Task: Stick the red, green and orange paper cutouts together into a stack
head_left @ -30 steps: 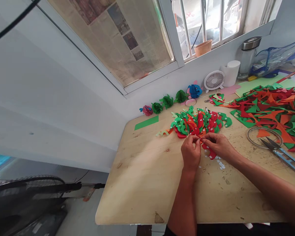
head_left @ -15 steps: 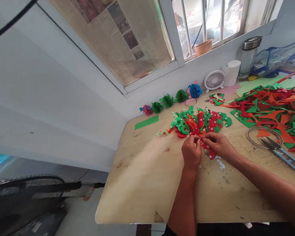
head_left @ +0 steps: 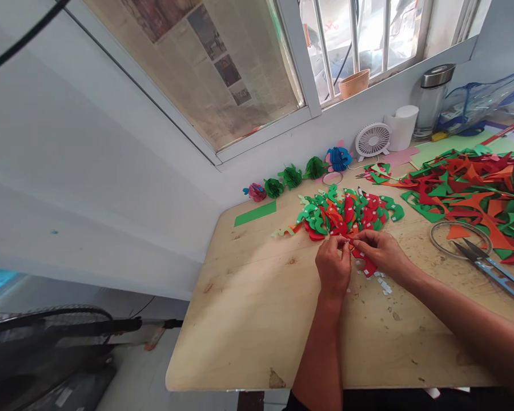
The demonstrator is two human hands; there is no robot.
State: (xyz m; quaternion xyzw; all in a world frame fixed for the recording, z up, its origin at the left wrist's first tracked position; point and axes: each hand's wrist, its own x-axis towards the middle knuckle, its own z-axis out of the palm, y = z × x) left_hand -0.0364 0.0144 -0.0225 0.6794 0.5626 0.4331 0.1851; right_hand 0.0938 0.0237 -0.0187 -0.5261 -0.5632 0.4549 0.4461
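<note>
My left hand (head_left: 333, 267) and my right hand (head_left: 382, 251) meet over the table, fingertips pinched close together. Between them is a red paper cut-out (head_left: 368, 268) bearing small white squares, part of it showing below my right fingers. Both hands appear to grip it near one end; the exact contact is hidden by the fingers. Just beyond them lies a heap of curved green, red and orange paper cut-outs (head_left: 312, 214), many with white squares stuck on. Small white paper bits (head_left: 384, 285) are scattered by my right wrist.
Thread snips (head_left: 488, 268) lie across a metal ring (head_left: 437, 242) at right, before a big pile of paper scraps (head_left: 475, 182). Along the wall stand green paper balls (head_left: 292, 176), a small white fan (head_left: 373, 140) and a glass bottle (head_left: 430, 105). A green strip (head_left: 256, 213) lies at left.
Both hands stay in almost the same place, pinching at the red piece. Only slight finger movement shows; the things on the table have not moved.
</note>
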